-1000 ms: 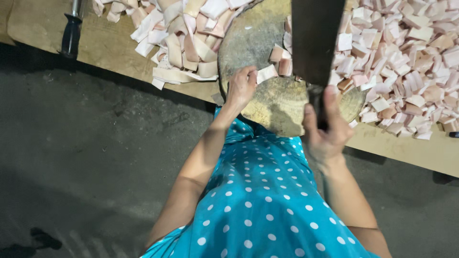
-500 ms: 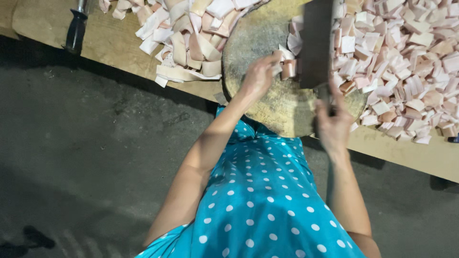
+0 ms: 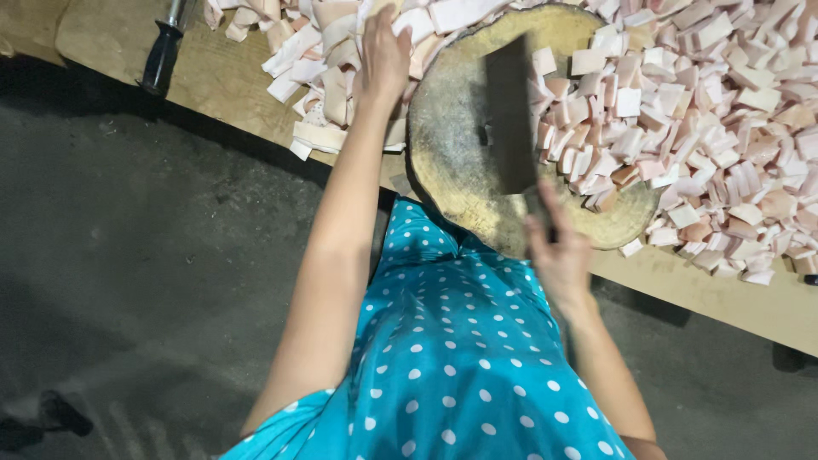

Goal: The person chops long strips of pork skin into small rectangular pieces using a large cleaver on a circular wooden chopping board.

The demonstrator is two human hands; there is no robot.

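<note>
I see the right hand (image 3: 558, 255) gripping a dark broad-bladed cleaver (image 3: 509, 119) over the round wooden chopping block (image 3: 464, 162), a big heap of pale pink cut cubes (image 3: 724, 128) done, while the left hand (image 3: 383, 55) reaches, loosely open, onto uncut pale strips (image 3: 328, 85) on the counter (image 3: 221, 77).

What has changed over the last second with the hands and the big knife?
The left hand left the round wooden chopping block and reached out to the pile of uncut pale pink strips. The right hand kept its grip on the dark broad-bladed cleaver, which came down over the block. The heap of cut cubes stayed put.
</note>
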